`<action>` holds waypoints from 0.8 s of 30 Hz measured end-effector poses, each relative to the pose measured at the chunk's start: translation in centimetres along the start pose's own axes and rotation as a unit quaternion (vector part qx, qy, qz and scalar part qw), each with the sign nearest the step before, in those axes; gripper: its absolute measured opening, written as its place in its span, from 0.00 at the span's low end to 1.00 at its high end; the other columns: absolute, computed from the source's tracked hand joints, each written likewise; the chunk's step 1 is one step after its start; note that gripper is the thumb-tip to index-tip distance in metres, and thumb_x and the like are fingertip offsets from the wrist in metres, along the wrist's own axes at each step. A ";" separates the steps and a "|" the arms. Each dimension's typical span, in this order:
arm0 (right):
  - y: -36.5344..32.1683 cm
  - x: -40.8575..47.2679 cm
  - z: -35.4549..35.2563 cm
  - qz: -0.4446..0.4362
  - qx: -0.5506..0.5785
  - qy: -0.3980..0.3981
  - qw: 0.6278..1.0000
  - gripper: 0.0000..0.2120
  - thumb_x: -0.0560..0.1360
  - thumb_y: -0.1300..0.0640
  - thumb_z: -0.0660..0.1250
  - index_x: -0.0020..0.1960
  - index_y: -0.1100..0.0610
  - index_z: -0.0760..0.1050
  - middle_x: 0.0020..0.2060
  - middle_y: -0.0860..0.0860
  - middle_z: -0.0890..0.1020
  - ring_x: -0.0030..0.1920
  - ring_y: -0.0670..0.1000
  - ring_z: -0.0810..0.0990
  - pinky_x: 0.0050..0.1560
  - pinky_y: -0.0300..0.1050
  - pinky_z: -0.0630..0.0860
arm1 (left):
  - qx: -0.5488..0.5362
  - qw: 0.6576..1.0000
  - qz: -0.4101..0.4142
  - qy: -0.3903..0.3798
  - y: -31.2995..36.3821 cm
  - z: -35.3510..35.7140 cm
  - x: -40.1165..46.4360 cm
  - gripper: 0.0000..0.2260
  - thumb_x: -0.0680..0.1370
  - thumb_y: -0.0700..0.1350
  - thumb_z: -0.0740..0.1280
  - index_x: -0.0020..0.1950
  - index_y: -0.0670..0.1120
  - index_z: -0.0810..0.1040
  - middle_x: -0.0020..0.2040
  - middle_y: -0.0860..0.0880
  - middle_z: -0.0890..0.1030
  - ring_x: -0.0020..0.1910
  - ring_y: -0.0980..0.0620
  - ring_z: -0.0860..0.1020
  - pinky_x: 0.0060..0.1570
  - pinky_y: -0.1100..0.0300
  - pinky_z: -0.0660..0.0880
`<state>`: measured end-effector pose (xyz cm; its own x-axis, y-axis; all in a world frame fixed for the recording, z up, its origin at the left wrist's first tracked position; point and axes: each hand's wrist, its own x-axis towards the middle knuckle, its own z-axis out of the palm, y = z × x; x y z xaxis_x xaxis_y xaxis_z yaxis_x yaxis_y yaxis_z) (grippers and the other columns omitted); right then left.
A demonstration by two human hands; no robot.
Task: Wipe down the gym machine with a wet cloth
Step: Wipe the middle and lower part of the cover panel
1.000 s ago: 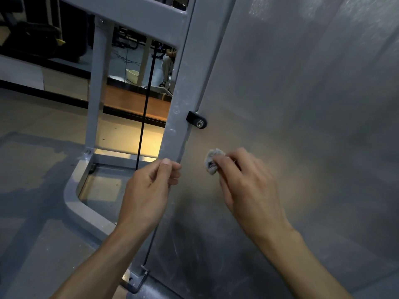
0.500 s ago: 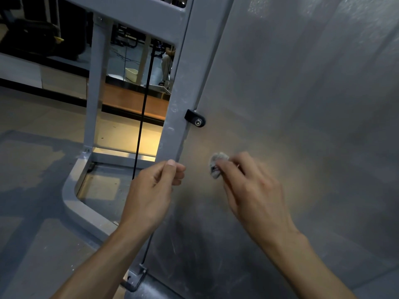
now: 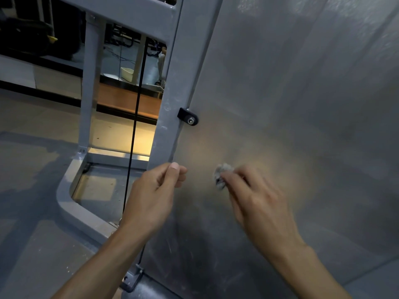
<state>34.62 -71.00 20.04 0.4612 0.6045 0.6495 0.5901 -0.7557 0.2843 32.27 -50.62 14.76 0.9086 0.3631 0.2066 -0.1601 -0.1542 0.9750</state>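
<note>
Up close, the right hand (image 3: 257, 199) pinches a small wadded grey cloth (image 3: 222, 175) against the gym machine's metal side panel (image 3: 291, 104) (below a black bolted bracket (image 3: 187, 117)). Beside it, the left hand (image 3: 153, 193) hovers with fingers loosely curled, holding nothing, near the grey frame post (image 3: 170, 100).

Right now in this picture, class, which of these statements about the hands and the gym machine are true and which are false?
1. The right hand presses a small crumpled cloth against the metal panel. True.
2. The left hand holds the cloth. False: it holds none, fingers curled by the frame post.
3. A black bracket with a bolt sits above the cloth. True.
4. The cloth covers the bracket. False: it lies well below, apart from it.
5. A black cable runs down left of the post. True.
</note>
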 end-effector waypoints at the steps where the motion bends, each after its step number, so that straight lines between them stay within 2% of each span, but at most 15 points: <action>1: 0.3 0.5 -0.5 0.017 0.008 0.015 1.000 0.11 0.76 0.64 0.72 0.58 0.57 0.81 0.43 0.55 0.78 0.36 0.59 0.75 0.35 0.53 0.74 | 0.000 1.000 0.000 -0.001 0.0 0.0 0.0 0.16 0.84 0.57 0.57 0.53 0.57 0.84 0.47 0.64 0.84 0.48 0.67 0.81 0.57 0.53 0.80; 4: -0.2 -0.3 0.4 0.010 0.005 0.009 1.000 0.11 0.76 0.64 0.70 0.58 0.56 0.82 0.42 0.54 0.77 0.36 0.59 0.75 0.34 0.52 0.74 | 0.006 1.000 0.005 -0.002 0.1 0.2 -0.1 0.15 0.84 0.56 0.57 0.52 0.57 0.84 0.46 0.64 0.84 0.48 0.68 0.81 0.56 0.54 0.79; 8: -1.8 -3.8 3.4 -0.042 -0.028 -0.079 0.996 0.14 0.73 0.56 0.61 0.53 0.53 0.83 0.39 0.51 0.75 0.35 0.55 0.75 0.33 0.49 0.72 | 0.013 1.000 0.008 -0.002 0.1 0.4 -0.3 0.15 0.84 0.57 0.57 0.52 0.58 0.83 0.46 0.62 0.85 0.50 0.67 0.81 0.57 0.54 0.79; 11: -1.7 -4.4 3.2 -0.056 -0.023 -0.104 0.993 0.14 0.72 0.55 0.62 0.54 0.53 0.82 0.40 0.50 0.75 0.36 0.54 0.76 0.34 0.49 0.73 | 0.013 1.000 0.008 -0.004 0.2 0.6 -0.3 0.15 0.83 0.57 0.57 0.53 0.58 0.83 0.47 0.62 0.85 0.50 0.66 0.81 0.58 0.53 0.80; 14: -0.1 -2.3 0.6 -0.014 -0.009 -0.064 0.998 0.10 0.74 0.55 0.65 0.54 0.52 0.81 0.42 0.51 0.77 0.37 0.57 0.77 0.35 0.50 0.74 | 0.016 1.000 0.008 -0.007 0.2 0.7 -0.4 0.15 0.84 0.57 0.58 0.53 0.57 0.84 0.47 0.62 0.85 0.50 0.66 0.81 0.58 0.53 0.80; 17: 1.5 -0.5 -1.5 0.044 0.005 -0.005 0.999 0.10 0.76 0.56 0.66 0.56 0.54 0.81 0.45 0.52 0.78 0.37 0.58 0.77 0.35 0.51 0.75 | 0.018 1.000 0.011 -0.010 0.2 0.8 -0.4 0.15 0.83 0.57 0.57 0.54 0.56 0.84 0.47 0.61 0.85 0.50 0.65 0.82 0.58 0.52 0.80; 20: 0.7 -2.5 0.1 0.005 -0.038 -0.029 0.999 0.12 0.74 0.56 0.71 0.57 0.53 0.82 0.43 0.52 0.77 0.37 0.57 0.76 0.35 0.50 0.72 | 0.012 1.000 0.011 -0.007 0.1 0.9 -0.3 0.15 0.84 0.56 0.58 0.52 0.57 0.84 0.46 0.63 0.85 0.50 0.66 0.81 0.57 0.54 0.80; 24: -0.4 -6.7 3.8 -0.071 -0.068 -0.087 0.991 0.11 0.74 0.55 0.67 0.54 0.54 0.82 0.41 0.51 0.74 0.36 0.55 0.73 0.37 0.49 0.67 | 0.007 1.000 0.017 -0.012 0.1 1.1 -0.3 0.14 0.84 0.55 0.58 0.52 0.57 0.84 0.46 0.63 0.84 0.50 0.67 0.81 0.55 0.59 0.78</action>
<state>33.77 -73.78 12.88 0.4941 0.7332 0.4673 0.5680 -0.6791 0.4649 32.42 -51.80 14.70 0.9114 0.3353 0.2384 -0.1867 -0.1792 0.9659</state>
